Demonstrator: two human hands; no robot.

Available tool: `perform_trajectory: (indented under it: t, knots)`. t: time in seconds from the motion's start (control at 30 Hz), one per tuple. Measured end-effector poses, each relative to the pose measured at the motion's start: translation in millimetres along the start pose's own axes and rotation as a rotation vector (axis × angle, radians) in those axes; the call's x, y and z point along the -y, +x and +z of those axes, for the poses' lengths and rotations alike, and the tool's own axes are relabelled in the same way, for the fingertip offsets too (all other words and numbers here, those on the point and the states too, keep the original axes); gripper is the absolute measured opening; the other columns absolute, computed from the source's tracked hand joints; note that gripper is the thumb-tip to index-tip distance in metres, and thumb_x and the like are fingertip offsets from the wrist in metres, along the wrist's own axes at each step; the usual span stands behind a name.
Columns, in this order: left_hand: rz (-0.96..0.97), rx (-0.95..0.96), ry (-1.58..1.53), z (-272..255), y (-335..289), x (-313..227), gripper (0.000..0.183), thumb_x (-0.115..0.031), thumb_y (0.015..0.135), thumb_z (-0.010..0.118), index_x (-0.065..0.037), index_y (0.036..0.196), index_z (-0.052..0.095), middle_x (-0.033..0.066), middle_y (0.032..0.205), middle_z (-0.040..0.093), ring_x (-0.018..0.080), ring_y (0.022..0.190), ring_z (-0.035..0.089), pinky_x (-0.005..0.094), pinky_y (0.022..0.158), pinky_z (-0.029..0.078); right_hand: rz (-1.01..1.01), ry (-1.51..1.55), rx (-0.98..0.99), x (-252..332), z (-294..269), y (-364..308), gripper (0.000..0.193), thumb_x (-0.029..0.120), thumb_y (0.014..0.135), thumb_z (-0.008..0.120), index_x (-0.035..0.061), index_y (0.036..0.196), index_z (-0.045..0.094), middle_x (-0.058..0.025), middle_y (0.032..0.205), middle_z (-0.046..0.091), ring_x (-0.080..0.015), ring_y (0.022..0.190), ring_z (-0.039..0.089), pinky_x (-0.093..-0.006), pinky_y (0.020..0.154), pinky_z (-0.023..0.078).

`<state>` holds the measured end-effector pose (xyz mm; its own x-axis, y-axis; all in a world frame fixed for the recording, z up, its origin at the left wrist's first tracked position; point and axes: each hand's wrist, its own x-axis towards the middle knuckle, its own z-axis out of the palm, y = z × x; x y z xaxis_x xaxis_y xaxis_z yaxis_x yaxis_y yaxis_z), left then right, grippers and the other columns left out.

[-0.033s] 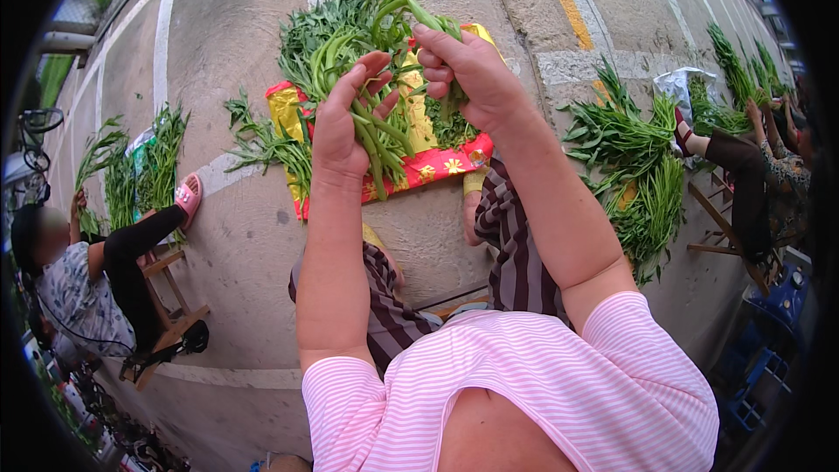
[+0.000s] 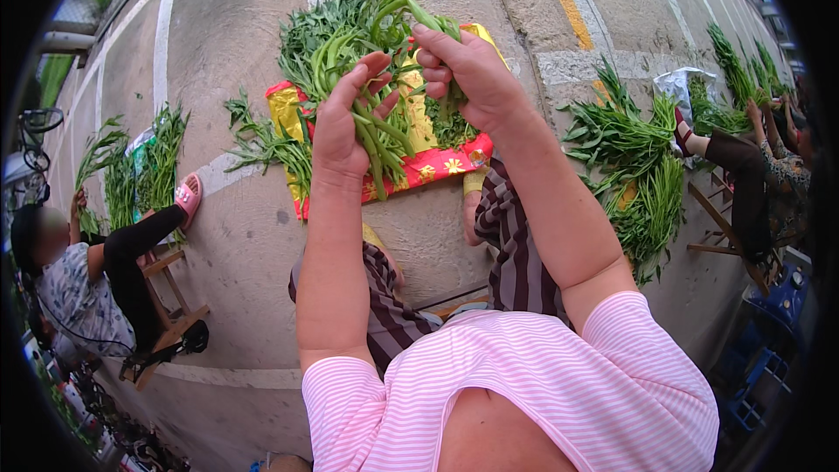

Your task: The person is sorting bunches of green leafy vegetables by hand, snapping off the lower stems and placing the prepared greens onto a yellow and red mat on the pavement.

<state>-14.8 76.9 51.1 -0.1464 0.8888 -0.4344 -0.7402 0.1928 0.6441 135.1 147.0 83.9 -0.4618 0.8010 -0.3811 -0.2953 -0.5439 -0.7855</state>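
My left hand (image 2: 350,118) curls loosely round a bunch of water spinach stems (image 2: 378,144), whose cut ends hang below the palm; its fingers are partly spread. Up and to the right, my right hand (image 2: 468,70) is closed, thumb and fingers pinching thick green stems (image 2: 423,14) that arch over from the far side. Both hands are above a red and yellow flower-patterned sheet (image 2: 426,166) on the ground. A heap of leafy water spinach (image 2: 325,31) lies on the sheet's far left part, and looser stalks (image 2: 271,144) spill over its left edge.
To the right, a large pile of greens (image 2: 642,157) lies near a seated person's foot, with a white bag (image 2: 686,87) beyond. On the left, another person in pink sandals (image 2: 188,197) sits on a wooden stool (image 2: 175,323) beside more greens (image 2: 144,166). The ground is painted concrete.
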Motion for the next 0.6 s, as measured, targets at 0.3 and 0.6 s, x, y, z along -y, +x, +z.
perform_trajectory:
  t: [0.3,0.6]
  knots:
    - [0.048,-0.024,0.229,-7,3,12,0.027,-0.019,0.092,0.06,-0.005,0.116,0.063,-0.0063,0.078,0.057,0.0031,0.068,0.054,0.0214,0.064,0.05,-0.094,-0.455,-0.093,-13,5,-3,0.022,0.024,0.089,0.064,0.0024,0.092,0.062,-0.0008,0.079,0.062,-0.0057,0.064,0.053,-0.0223,0.05,0.045]
    - [0.123,0.023,0.422,11,-11,4,0.024,-0.015,0.086,0.071,-0.006,0.108,0.067,-0.0031,0.087,0.066,0.0036,0.069,0.056,0.021,0.06,0.048,-0.082,-0.456,-0.058,-11,0,1,0.021,0.017,0.093,0.054,-0.0006,0.094,0.065,-0.0073,0.095,0.071,-0.0082,0.074,0.06,-0.025,0.065,0.049]
